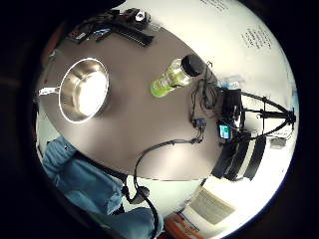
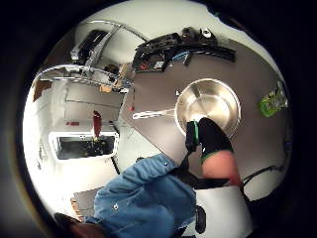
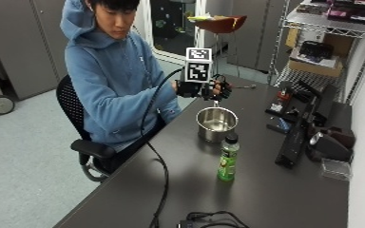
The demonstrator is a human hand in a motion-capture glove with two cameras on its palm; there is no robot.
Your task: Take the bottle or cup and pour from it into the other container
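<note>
A person in a blue hoodie [image 3: 110, 80] sits in a black chair [image 3: 81, 142] at a dark counter [image 3: 258, 190]. The gloved right hand [image 3: 215, 89] is raised in the air above the pot [image 3: 216, 124], touching nothing; its fingers hang loosely curled with nothing between them. In the thumb side palm view a gloved finger [image 2: 210, 136] shows in front of the pot's rim, with bare wrist behind it.

The pot is shiny steel, upright on the counter just in front of the person, its thin handle [image 2: 151, 114] lying out toward the counter's edge. Its inside [image 1: 87, 92] looks bare metal; whether any liquid lies in it cannot be told.

The bottle [image 3: 228, 159] stands upright on the counter near the pot, on the side away from the person's chest, apart from the pot and not touching it. It is clear with a green label low on its body and a black cap [image 1: 193, 64] on top. The little finger side palm view looks down on it from well above, so it is far from the palm.

A black cable [image 3: 160, 180] runs from the glove down across the counter's edge. Dark equipment [image 3: 299, 128] stands along the far side of the counter by the wall, and a wire shelf [image 3: 325, 42] with boxes stands behind it. The other hand is not seen clearly.
</note>
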